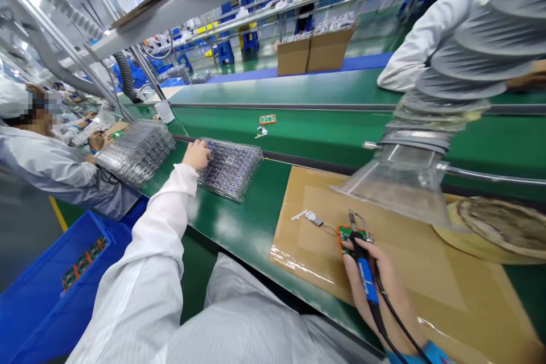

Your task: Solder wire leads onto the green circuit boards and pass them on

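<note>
My left hand (197, 154) reaches out to the left corner of a clear plastic tray (243, 185) filled with rows of small purple-and-silver parts. Its fingers are bent together over the parts; what lies between the fingertips is hidden. In my right hand (384, 273) is a soldering iron (365, 278) with a blue grip, its tip pointing away from me. Under the tip, by my thumb and fingers, lies a green circuit board (344, 234) with an orange edge. A thin wire joins it to a small silver part (314, 218) with a white piece.
A tan work mat (294, 239) lies under the board. A clear fume hood (392, 182) hangs close above it, beside a round dish (503, 227). Another board (268, 119) rests on the green belt. Stacked trays (136, 151), a blue bin (46, 301) and a co-worker (55, 159) are left.
</note>
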Tool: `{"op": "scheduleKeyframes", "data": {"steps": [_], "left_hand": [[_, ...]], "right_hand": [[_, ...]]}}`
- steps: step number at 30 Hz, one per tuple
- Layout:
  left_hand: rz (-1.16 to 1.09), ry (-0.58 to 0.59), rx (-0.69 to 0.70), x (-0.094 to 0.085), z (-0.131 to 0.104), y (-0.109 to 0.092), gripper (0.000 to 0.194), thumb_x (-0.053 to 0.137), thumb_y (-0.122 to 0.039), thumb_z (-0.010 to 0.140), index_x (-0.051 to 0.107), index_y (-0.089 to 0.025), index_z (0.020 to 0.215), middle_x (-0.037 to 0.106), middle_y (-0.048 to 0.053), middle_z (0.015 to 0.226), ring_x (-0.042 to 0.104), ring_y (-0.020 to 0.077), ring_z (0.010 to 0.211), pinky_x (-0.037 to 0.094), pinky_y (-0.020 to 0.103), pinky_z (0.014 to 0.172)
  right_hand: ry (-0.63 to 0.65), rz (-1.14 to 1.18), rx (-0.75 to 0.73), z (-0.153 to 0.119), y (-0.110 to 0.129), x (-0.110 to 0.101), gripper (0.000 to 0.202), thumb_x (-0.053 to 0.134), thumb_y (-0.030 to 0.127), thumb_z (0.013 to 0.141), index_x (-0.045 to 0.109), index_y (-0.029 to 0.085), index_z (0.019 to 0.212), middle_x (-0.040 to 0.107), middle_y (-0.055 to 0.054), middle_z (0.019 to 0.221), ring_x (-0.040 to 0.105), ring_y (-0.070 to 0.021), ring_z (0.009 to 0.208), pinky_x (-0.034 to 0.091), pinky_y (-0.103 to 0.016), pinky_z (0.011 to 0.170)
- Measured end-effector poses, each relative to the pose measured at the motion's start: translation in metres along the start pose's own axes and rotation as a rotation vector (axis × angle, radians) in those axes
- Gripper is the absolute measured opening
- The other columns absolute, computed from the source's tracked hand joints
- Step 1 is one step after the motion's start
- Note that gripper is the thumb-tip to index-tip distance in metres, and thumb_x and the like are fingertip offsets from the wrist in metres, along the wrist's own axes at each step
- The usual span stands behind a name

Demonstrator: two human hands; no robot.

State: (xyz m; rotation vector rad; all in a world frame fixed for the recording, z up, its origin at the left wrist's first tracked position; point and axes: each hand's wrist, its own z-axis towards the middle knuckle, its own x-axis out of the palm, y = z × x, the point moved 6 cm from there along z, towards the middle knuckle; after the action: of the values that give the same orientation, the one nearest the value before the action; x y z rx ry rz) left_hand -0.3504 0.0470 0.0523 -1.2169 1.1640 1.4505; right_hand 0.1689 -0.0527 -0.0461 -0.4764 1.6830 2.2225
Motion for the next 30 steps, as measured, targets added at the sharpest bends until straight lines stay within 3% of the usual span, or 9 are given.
{"op": "scheduleKeyframes", "data": {"steps": [9,13,15,18,19,22,25,27,30], "left_hand": [[-0.059,0.065,0.046,-0.007,0.009,0.008,0.015,0.063,-0.012,0.079,0.076,-0.020,0.078,0.065,0.013,0.116,0.049,0.0326,0.117,0.034,0.050,0.103],[-0.155,-0.021,-0.002,-0.020,0.007,-0.001,0.011,0.063,-0.014,0.082,0.070,-0.017,0.074,0.066,0.015,0.113,0.051,0.0333,0.120,0.035,0.053,0.107],[-0.194,-0.091,-0.030,-0.028,0.000,-0.019,0.012,0.058,-0.014,0.087,0.068,-0.016,0.080,0.068,0.016,0.116,0.054,0.0311,0.122,0.038,0.050,0.109],[-0.396,-0.176,-0.010,-0.034,-0.026,-0.078,0.017,0.046,-0.019,0.097,0.062,-0.018,0.091,0.071,0.012,0.119,0.062,0.0214,0.117,0.047,0.040,0.104],[-0.709,-0.197,0.020,-0.033,-0.039,-0.104,0.016,0.049,-0.024,0.099,0.061,-0.018,0.090,0.073,0.012,0.114,0.066,0.0202,0.111,0.050,0.038,0.101],[-1.411,0.147,0.155,-0.012,-0.085,-0.209,0.025,0.071,-0.040,0.089,0.059,-0.018,0.086,0.078,0.010,0.093,0.073,0.0201,0.092,0.055,0.033,0.082],[-1.629,0.562,0.171,0.006,-0.131,-0.298,0.037,0.081,-0.049,0.080,0.065,-0.016,0.083,0.076,0.008,0.076,0.069,0.0157,0.069,0.051,0.027,0.066],[-1.690,0.703,0.162,0.012,-0.150,-0.333,0.042,0.083,-0.053,0.076,0.066,-0.015,0.080,0.074,0.007,0.072,0.066,0.0138,0.063,0.049,0.026,0.063],[-1.706,0.733,0.126,0.016,-0.156,-0.354,0.042,0.085,-0.053,0.074,0.066,-0.016,0.076,0.074,0.006,0.072,0.066,0.0129,0.063,0.050,0.025,0.064]], "right_hand": [[-0.016,0.021,-0.001,-0.002,-0.002,-0.002,0.054,0.063,0.056,0.090,0.060,0.023,0.133,0.076,-0.010,0.120,0.073,-0.0313,0.110,0.055,-0.048,0.096],[-0.026,0.041,0.032,-0.003,0.000,-0.003,0.055,0.064,0.057,0.090,0.060,0.023,0.132,0.076,-0.009,0.119,0.073,-0.0309,0.110,0.054,-0.047,0.097],[-0.023,0.063,0.038,-0.003,0.002,-0.004,0.055,0.065,0.057,0.089,0.060,0.023,0.132,0.077,-0.010,0.119,0.073,-0.0315,0.110,0.055,-0.048,0.096],[-0.050,0.090,0.078,-0.003,0.007,-0.006,0.053,0.068,0.055,0.087,0.062,0.025,0.130,0.077,-0.009,0.117,0.073,-0.0322,0.109,0.055,-0.051,0.096],[-0.081,0.117,0.096,-0.003,0.010,-0.008,0.050,0.069,0.053,0.087,0.063,0.025,0.128,0.078,-0.009,0.114,0.074,-0.0318,0.108,0.055,-0.051,0.097],[-0.188,0.287,0.112,-0.003,0.024,-0.017,0.040,0.074,0.044,0.087,0.063,0.024,0.120,0.079,-0.007,0.100,0.076,-0.0277,0.100,0.056,-0.050,0.098],[-0.186,0.422,0.112,-0.002,0.040,-0.019,0.035,0.075,0.038,0.088,0.062,0.023,0.116,0.078,-0.005,0.097,0.076,-0.0241,0.097,0.059,-0.048,0.097],[-0.176,0.490,0.134,0.000,0.046,-0.017,0.036,0.077,0.037,0.087,0.061,0.024,0.116,0.078,-0.005,0.098,0.076,-0.0221,0.093,0.063,-0.042,0.088],[-0.180,0.577,0.165,0.002,0.049,-0.016,0.037,0.080,0.036,0.084,0.060,0.025,0.113,0.076,-0.002,0.094,0.075,-0.0180,0.079,0.064,-0.033,0.070]]}}
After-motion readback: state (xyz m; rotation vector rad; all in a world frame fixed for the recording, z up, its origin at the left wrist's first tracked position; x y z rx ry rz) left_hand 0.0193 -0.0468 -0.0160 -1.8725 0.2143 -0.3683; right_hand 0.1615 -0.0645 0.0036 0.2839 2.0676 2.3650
